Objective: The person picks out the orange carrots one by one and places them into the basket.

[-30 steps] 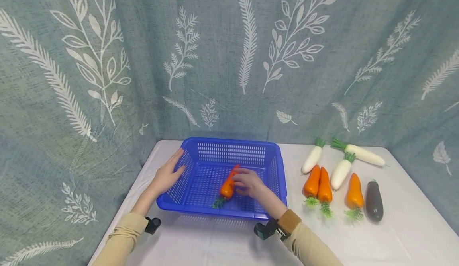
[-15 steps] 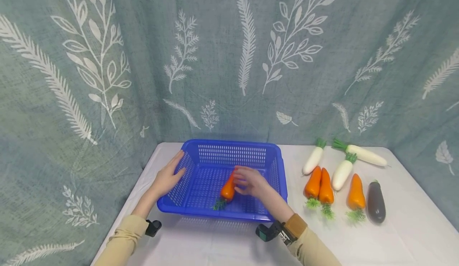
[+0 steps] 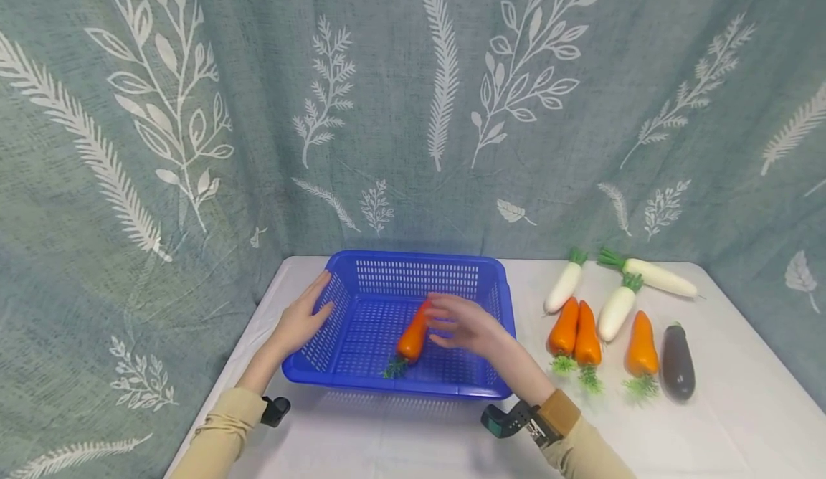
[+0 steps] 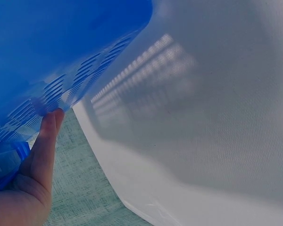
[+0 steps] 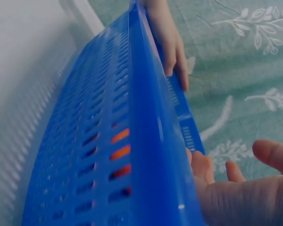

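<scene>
A blue plastic basket (image 3: pixel 413 387) with slotted walls stands on the white table. My left hand (image 3: pixel 302 323) rests along its left rim, fingers extended and thumb held apart. In the left wrist view, that hand (image 4: pixel 35 174) shows against the basket's slotted side. Inside the basket lies one orange carrot (image 3: pixel 411 339), its green top toward me. Just right of this carrot my right hand (image 3: pixel 470 327) hovers inside the rim, fingers loosely bent and holding nothing. The right wrist view shows the carrot (image 5: pixel 120 153) only as orange through the slots.
Right of the basket lie three orange carrots (image 3: pixel 641 350), three white radishes (image 3: pixel 617 314) and a dark eggplant (image 3: pixel 677 364). A patterned green curtain (image 3: pixel 400 106) hangs close behind the table (image 3: pixel 400 443).
My right hand has drawn back to the right, off the carrot, which stays in the basket. My left hand keeps its place on the left rim.
</scene>
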Available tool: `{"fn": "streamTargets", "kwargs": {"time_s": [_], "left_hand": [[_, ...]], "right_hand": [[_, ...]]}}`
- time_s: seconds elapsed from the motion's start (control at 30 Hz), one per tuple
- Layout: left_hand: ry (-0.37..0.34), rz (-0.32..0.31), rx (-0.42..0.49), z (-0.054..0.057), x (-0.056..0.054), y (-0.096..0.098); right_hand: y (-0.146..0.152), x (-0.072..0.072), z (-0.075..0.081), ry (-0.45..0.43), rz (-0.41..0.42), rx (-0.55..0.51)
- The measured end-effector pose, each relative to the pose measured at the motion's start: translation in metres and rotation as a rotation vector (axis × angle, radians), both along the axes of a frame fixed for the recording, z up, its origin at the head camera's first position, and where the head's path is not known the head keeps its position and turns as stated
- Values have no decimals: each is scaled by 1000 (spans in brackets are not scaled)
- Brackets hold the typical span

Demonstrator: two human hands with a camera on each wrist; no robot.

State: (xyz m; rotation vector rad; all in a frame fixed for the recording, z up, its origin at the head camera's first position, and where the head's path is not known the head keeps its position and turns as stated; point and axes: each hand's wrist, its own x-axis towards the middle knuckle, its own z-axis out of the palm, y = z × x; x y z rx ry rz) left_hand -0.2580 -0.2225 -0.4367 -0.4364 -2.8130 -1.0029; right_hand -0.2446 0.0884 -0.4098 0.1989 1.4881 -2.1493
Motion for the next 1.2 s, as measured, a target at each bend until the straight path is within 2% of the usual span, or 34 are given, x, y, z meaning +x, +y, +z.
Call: {"fn": "streamTargets", "kwargs": {"time_s": [0.3,0.47,0.83,1.2], "left_hand": [[-8,2,0,1,0,-1],[-12,-2,4,2,0,-2],[-10,-4,6,1,0,-3],[-2,-2,13,-1,-1,-2]], "right_hand": [[16,8,4,108,107,8],[21,8,5,127,108,56],[47,13,10,209,127,80],[72,11,18,325,109,-12]]}}
